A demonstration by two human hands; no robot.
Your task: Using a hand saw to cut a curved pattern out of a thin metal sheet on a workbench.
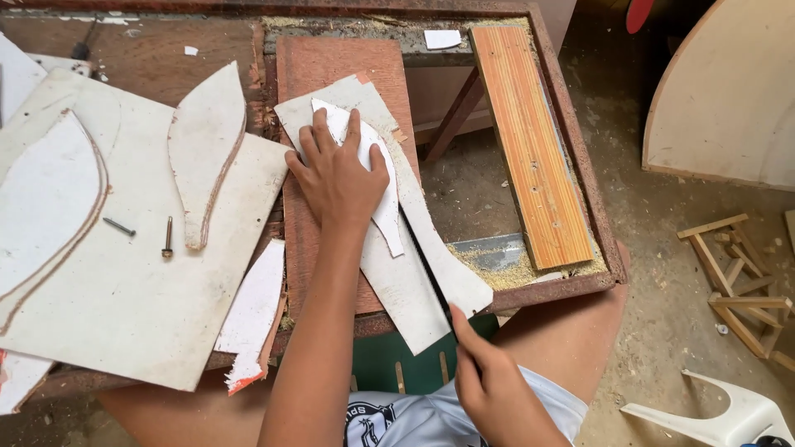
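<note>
Right hand (484, 377): nearest the camera; fingers closed around a thin dark tool at the near edge of the grey sheet (406, 281).
Grey sheet: lies across the reddish board (331, 62); judged thin, light, fairly stiff, prone to sliding.
Left hand (335, 178): open, pressed flat; grasps nothing, pins the white template (385, 207).
White template: atop the grey sheet; judged flimsy, best held by flat pressure.
Screws (145, 232): on the large panel (124, 306), left.
Striped plank (530, 141): farther right.

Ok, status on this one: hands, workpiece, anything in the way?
Left hand flat on white curved template. Right hand grips a thin dark tool at grey board edge. Nothing blocking.
</note>
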